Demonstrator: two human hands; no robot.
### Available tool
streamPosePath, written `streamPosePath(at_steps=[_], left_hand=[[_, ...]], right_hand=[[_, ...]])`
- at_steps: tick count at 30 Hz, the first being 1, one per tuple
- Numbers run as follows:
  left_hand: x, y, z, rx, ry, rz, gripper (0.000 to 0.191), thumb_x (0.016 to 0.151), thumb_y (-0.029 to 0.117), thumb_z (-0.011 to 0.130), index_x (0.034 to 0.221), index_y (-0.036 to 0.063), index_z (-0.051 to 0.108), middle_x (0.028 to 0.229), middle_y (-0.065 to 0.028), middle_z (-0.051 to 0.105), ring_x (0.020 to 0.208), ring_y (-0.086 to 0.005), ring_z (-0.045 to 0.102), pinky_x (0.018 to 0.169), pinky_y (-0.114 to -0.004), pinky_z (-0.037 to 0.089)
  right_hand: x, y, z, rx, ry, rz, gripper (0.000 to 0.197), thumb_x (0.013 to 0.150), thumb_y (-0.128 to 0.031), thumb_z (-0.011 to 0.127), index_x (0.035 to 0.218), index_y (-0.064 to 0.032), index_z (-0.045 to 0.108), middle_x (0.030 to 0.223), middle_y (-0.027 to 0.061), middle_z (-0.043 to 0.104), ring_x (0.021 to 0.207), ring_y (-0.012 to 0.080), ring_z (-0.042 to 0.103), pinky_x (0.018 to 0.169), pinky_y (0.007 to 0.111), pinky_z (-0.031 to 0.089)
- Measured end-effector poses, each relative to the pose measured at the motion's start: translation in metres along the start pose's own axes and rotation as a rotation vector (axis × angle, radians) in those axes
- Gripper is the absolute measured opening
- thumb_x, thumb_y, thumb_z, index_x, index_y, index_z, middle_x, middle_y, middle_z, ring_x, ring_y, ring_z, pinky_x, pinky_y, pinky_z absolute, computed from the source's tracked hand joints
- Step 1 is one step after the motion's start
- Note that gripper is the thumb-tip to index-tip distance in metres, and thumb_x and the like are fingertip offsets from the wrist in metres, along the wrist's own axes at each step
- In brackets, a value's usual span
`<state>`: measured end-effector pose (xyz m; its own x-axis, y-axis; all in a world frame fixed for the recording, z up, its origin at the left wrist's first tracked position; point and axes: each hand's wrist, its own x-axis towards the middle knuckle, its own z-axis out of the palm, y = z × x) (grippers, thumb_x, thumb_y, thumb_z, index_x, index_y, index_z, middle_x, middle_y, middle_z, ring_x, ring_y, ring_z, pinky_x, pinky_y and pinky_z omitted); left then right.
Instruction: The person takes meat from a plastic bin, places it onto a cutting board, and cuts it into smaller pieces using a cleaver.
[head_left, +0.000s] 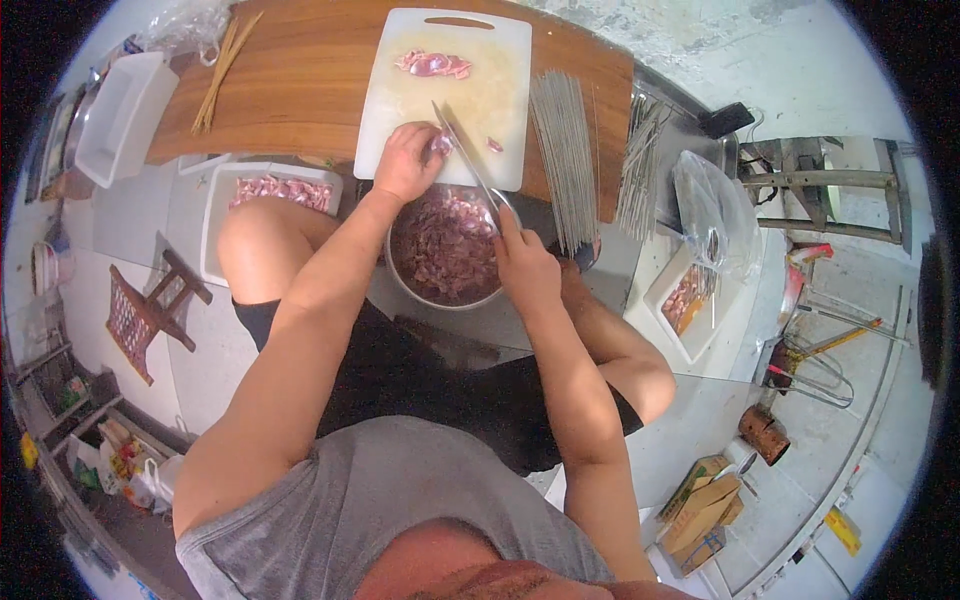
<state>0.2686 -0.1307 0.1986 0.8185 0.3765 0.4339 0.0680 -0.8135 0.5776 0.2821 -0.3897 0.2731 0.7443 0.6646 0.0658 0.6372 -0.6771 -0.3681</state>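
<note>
My left hand (409, 159) rests at the lower part of a white plastic cutting board (465, 97), its fingers closed on a piece of raw meat (441, 142). In my right hand (526, 262) is the handle of a long-bladed knife (466, 159); its blade slants over the board's lower edge, beside the held meat. Farther up the board lies a larger strip of raw meat (435, 64), and a small scrap (493, 144) sits right of the blade. Below the board, a round bowl (448, 307) holds many cut meat pieces (444, 251).
Metal skewers (566, 157) lie right of the board, with wooden sticks (225, 71) at the table's left. A white tray of meat (214, 225) stands by my left knee. Another tray (679, 341) and a clear plastic bag (712, 210) are at right. A small wooden chair (154, 311) lies left.
</note>
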Motion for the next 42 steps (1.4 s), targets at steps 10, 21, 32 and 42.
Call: streamPosePath(at_steps=[10,21,32,42], left_hand=[[-0.010,-0.003,-0.003,0.027,-0.035,0.014,0.019,0.083,0.013,0.067,0.101,0.0036,0.068,0.109,-0.0131,0.066,0.107,-0.0346,0.060,0.095,-0.043,0.047],[-0.009,0.006,-0.006,0.128,0.072,0.024,0.015,0.085,0.014,0.067,0.096,0.0043,0.070,0.106,-0.0104,0.067,0.105,-0.0319,0.061,0.093,-0.043,0.047],[-0.009,0.003,-0.004,0.140,-0.012,0.056,0.018,0.086,0.016,0.067,0.102,0.0075,0.072,0.105,-0.0080,0.067,0.101,-0.0299,0.062,0.091,-0.042,0.047],[-0.007,0.002,-0.004,0.092,0.005,0.085,0.016,0.084,0.013,0.069,0.099,0.0068,0.071,0.101,-0.0087,0.067,0.098,-0.0312,0.062,0.088,-0.043,0.048]], right_hand=[[-0.012,-0.021,-0.016,0.120,0.085,0.010,0.049,0.090,-0.018,0.067,0.138,-0.0181,0.056,0.088,0.0131,0.066,0.075,0.0356,0.065,0.064,0.044,0.054],[-0.022,-0.024,-0.017,0.117,0.008,0.068,0.051,0.090,-0.019,0.067,0.139,-0.0192,0.055,0.087,0.0129,0.064,0.077,0.0353,0.065,0.065,0.045,0.054],[-0.030,-0.020,-0.024,0.027,0.015,-0.025,0.050,0.090,-0.020,0.068,0.139,-0.0213,0.056,0.088,0.0099,0.065,0.071,0.0320,0.065,0.059,0.042,0.054],[-0.011,-0.023,-0.037,0.116,-0.109,0.001,0.052,0.090,-0.019,0.067,0.140,-0.0180,0.053,0.085,0.0131,0.063,0.073,0.0350,0.064,0.064,0.045,0.054]])
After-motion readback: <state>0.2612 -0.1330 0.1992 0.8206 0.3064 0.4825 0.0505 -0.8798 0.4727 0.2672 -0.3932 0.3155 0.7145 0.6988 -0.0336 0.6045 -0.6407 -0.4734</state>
